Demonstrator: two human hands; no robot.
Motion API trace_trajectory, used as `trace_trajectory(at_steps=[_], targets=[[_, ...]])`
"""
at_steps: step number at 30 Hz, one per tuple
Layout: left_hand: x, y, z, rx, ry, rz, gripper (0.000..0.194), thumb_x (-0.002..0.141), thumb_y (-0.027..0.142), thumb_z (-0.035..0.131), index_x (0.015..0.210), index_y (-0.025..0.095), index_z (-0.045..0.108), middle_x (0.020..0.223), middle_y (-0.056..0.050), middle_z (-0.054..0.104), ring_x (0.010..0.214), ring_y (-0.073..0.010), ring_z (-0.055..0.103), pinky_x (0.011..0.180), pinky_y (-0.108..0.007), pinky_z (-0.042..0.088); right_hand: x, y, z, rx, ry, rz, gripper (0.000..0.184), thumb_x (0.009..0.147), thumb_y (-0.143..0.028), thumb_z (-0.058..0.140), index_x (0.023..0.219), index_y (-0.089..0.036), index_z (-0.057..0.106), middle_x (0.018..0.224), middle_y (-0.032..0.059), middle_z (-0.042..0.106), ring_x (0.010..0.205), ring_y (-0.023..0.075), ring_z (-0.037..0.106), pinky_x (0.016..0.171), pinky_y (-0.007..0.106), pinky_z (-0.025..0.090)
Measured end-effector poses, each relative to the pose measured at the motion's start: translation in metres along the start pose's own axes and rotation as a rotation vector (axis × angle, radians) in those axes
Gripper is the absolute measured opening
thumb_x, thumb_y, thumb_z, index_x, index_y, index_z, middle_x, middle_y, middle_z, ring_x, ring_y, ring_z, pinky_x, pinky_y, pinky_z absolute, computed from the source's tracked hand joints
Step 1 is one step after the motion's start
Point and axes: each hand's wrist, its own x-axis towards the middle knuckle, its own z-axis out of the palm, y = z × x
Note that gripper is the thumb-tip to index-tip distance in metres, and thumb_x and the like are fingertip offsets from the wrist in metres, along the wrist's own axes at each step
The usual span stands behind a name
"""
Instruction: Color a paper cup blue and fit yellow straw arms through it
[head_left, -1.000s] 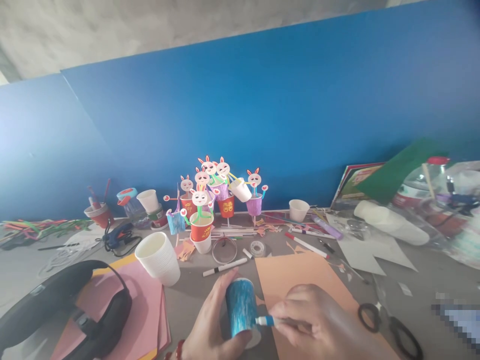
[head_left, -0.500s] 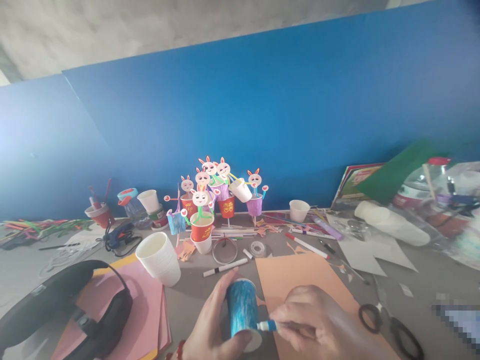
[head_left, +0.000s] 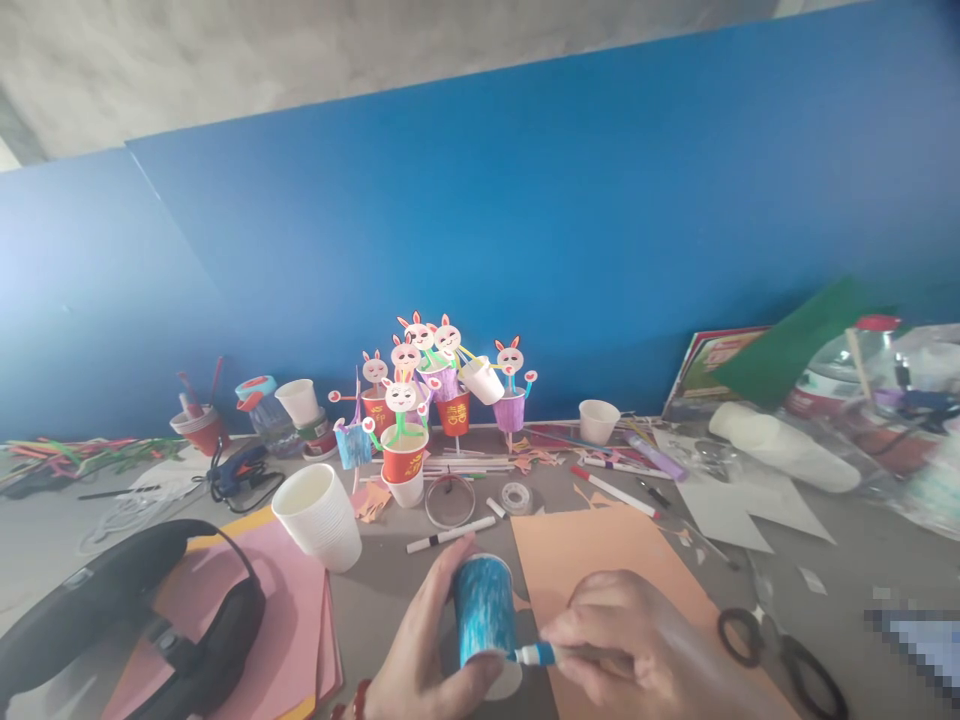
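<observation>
My left hand (head_left: 431, 650) is wrapped round a paper cup (head_left: 484, 610) whose side is coloured in streaky blue. The cup is tilted, with its pale end low and toward me. Pinched in my right hand (head_left: 622, 640) is a blue marker (head_left: 534, 654), its tip touching the cup's side near that lower end. Under my right hand lies a sheet of orange paper (head_left: 600, 545). Just beyond the cup, a white marker (head_left: 450, 535) and a roll of clear tape (head_left: 516, 498) rest on the grey table.
Paper-cup rabbit figures (head_left: 405, 460) stand before a blue wall panel (head_left: 525, 200). A stack of white cups (head_left: 319, 520) is at left, near a black headset-like device (head_left: 225, 640) on pink paper (head_left: 292, 610). Black-handled scissors (head_left: 780, 640) lie at right. A plastic bottle (head_left: 832, 365) stands far right.
The marker tip has shifted very slightly left and down along the cup. The cup has tipped a little in my left hand; the surrounding things stay put.
</observation>
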Motion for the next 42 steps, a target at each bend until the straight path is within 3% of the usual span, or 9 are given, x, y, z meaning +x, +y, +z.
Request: trace_trajectory(at_steps=[10,19,25,31,37,42], targets=[[0.000,-0.002,-0.001,-0.044,-0.004,-0.049,0.079,0.084,0.027,0.062,0.153,0.036,0.023,0.150,-0.009,0.049,0.135,-0.0358,0.051,0.110,-0.052,0.043,0.005,-0.001,0.001,-0.013,-0.019,0.052,0.029,0.099,-0.025,0.044,0.092,-0.022,0.072,0.060,-0.0017,0.060,0.054,0.0134,0.051,0.055,0.024,0.036],[0.000,-0.002,0.002,-0.191,-0.010,0.038,0.080,0.089,0.053,0.060,0.155,0.035,0.019,0.146,-0.013,0.049,0.132,-0.0413,0.050,0.108,-0.057,0.039,0.004,0.005,0.006,-0.052,0.054,0.159,0.029,0.104,-0.030,0.042,0.090,-0.025,0.067,0.066,-0.0015,0.066,0.057,0.0137,0.058,0.055,0.021,0.038],[-0.001,-0.005,0.003,-0.242,-0.021,0.020,0.080,0.091,0.054,0.058,0.156,0.035,0.016,0.145,-0.015,0.048,0.130,-0.0422,0.052,0.108,-0.059,0.039,0.001,0.000,0.006,-0.034,0.028,0.066,0.028,0.101,-0.029,0.043,0.097,-0.023,0.070,0.063,-0.0007,0.066,0.055,0.0146,0.058,0.057,0.023,0.041],[-0.009,-0.010,-0.001,-0.262,0.028,-0.062,0.080,0.089,0.055,0.059,0.155,0.029,0.023,0.153,-0.017,0.037,0.138,-0.0455,0.040,0.112,-0.061,0.035,0.006,0.007,0.007,0.000,0.033,0.237,0.035,0.106,-0.037,0.038,0.091,-0.023,0.067,0.071,0.0003,0.070,0.061,0.0149,0.061,0.058,0.023,0.040],[-0.010,-0.007,-0.001,-0.272,0.058,-0.002,0.078,0.088,0.060,0.057,0.155,0.033,0.026,0.157,-0.013,0.032,0.142,-0.0442,0.035,0.115,-0.055,0.034,0.003,0.006,0.009,0.011,0.088,0.190,0.033,0.105,-0.041,0.042,0.093,-0.025,0.068,0.070,0.0002,0.071,0.059,0.0146,0.063,0.056,0.022,0.041],[-0.004,-0.004,0.000,-0.245,0.046,0.044,0.075,0.086,0.054,0.062,0.152,0.035,0.032,0.153,-0.010,0.033,0.141,-0.0425,0.034,0.114,-0.052,0.035,0.003,0.007,0.011,-0.002,0.098,0.188,0.031,0.105,-0.039,0.042,0.095,-0.025,0.068,0.070,-0.0002,0.071,0.059,0.0146,0.063,0.056,0.022,0.041]])
